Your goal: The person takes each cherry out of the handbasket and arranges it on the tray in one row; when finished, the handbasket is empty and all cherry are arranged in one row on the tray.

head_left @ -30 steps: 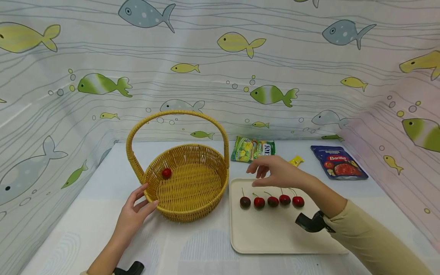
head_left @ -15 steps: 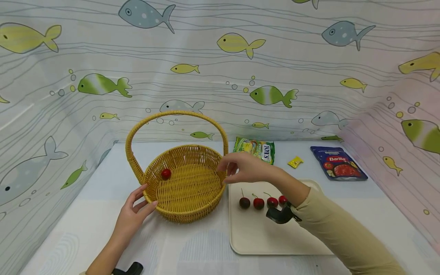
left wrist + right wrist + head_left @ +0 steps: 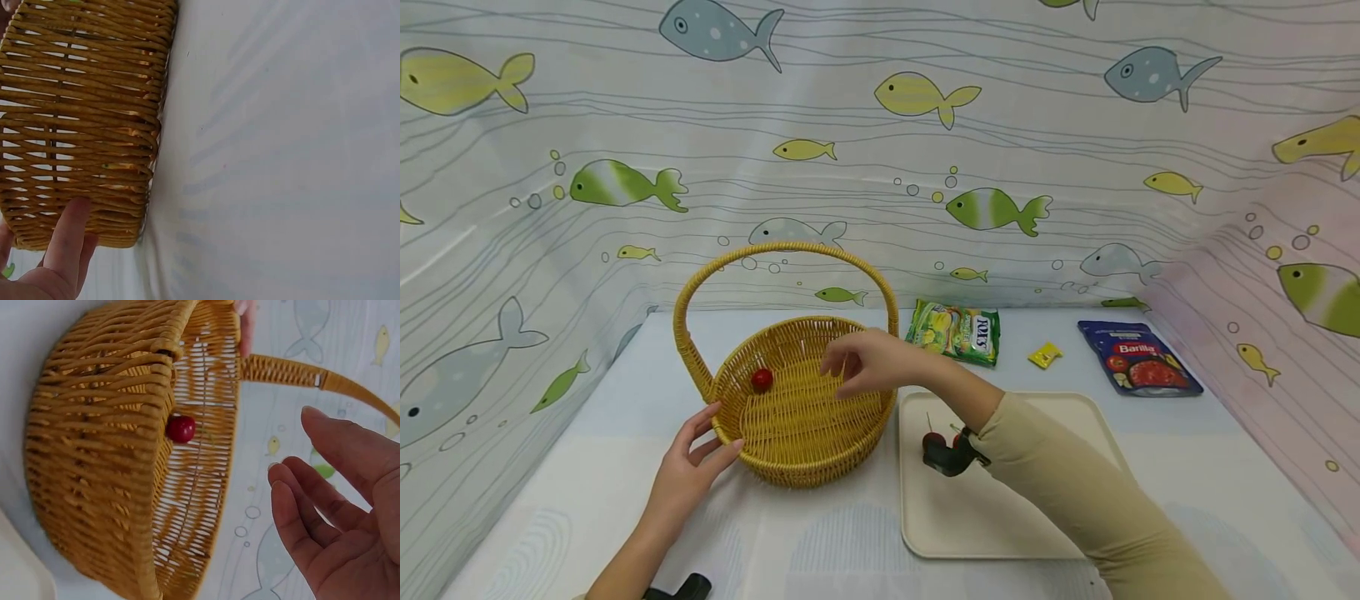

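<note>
A yellow wicker basket [image 3: 808,471] with a tall arched handle stands left of centre. One red cherry [image 3: 762,381] lies in it at the left; the right wrist view shows this cherry [image 3: 181,429] too. My left hand [image 3: 688,462] touches the basket's left side, fingers fairly straight against the weave [image 3: 81,156]. Over the basket's right part hovers my right hand [image 3: 872,362], with nothing between thumb and loosely bent fingers [image 3: 300,519]. On the beige tray [image 3: 985,521], a dark cherry [image 3: 933,442] shows beside part of another; my right forearm hides the others.
Behind the tray lie a green FOX'S bag [image 3: 955,331], a small yellow wrapped sweet [image 3: 1044,355] and a blue Barilla pouch [image 3: 1138,358]. A fish-patterned curtain [image 3: 865,50] surrounds the table at the back and sides.
My right hand has moved left from above the tray to over the basket, its forearm now covering several cherries. My left hand and the basket have stayed put.
</note>
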`<move>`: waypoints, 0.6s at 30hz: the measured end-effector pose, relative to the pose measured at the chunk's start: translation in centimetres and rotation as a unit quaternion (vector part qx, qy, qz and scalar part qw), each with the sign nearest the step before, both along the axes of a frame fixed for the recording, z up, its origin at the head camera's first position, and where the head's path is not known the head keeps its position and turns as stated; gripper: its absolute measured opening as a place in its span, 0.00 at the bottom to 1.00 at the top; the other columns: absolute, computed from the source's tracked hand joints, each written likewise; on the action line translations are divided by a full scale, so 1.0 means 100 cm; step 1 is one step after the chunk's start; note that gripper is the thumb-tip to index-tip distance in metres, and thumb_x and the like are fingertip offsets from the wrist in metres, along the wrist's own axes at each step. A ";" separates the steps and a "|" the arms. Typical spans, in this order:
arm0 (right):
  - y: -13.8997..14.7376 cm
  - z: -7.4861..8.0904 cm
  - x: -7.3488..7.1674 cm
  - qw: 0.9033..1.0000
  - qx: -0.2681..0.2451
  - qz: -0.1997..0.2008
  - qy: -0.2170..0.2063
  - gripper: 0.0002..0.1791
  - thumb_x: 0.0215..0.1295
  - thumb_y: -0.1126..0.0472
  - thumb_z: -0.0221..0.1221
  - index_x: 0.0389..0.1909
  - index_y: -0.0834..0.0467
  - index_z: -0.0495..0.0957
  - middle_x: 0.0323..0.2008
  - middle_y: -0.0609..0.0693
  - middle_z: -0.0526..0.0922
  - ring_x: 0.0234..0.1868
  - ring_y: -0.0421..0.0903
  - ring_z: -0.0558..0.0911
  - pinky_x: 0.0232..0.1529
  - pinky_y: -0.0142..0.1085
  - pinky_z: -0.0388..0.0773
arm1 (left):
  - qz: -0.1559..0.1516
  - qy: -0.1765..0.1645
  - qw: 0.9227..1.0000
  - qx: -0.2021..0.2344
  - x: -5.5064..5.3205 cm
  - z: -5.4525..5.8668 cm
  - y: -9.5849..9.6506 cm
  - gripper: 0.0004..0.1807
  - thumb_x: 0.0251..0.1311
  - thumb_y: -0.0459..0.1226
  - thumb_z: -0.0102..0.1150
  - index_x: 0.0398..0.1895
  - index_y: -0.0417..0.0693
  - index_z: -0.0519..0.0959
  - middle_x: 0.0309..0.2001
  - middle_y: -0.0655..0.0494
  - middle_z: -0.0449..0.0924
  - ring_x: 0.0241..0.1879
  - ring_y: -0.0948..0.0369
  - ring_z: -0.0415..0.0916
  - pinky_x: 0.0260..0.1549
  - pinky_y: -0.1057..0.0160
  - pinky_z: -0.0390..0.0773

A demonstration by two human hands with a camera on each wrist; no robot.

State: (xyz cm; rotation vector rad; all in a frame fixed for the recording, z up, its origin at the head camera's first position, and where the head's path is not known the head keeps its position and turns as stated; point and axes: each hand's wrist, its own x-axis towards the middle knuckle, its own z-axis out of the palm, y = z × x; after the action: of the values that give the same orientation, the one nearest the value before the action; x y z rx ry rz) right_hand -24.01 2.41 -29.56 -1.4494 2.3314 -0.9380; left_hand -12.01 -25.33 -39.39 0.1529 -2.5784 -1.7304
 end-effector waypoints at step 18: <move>-0.070 -0.013 -0.035 0.996 0.034 -0.025 -0.078 0.15 0.55 0.64 0.66 0.44 0.57 0.78 0.43 0.54 0.79 0.42 0.40 0.77 0.41 0.27 0.74 | 0.000 -0.010 1.000 -0.007 -0.001 0.001 -0.001 0.40 0.62 0.45 0.58 0.72 0.50 0.48 0.66 0.38 0.52 0.62 0.42 0.60 0.48 0.60 0.74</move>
State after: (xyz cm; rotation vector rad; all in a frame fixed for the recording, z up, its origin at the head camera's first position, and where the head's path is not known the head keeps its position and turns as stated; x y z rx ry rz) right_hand -27.46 -4.54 -30.85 -1.2496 2.2730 -0.9391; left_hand -12.08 -25.44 -39.26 0.1691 -2.6039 -1.7191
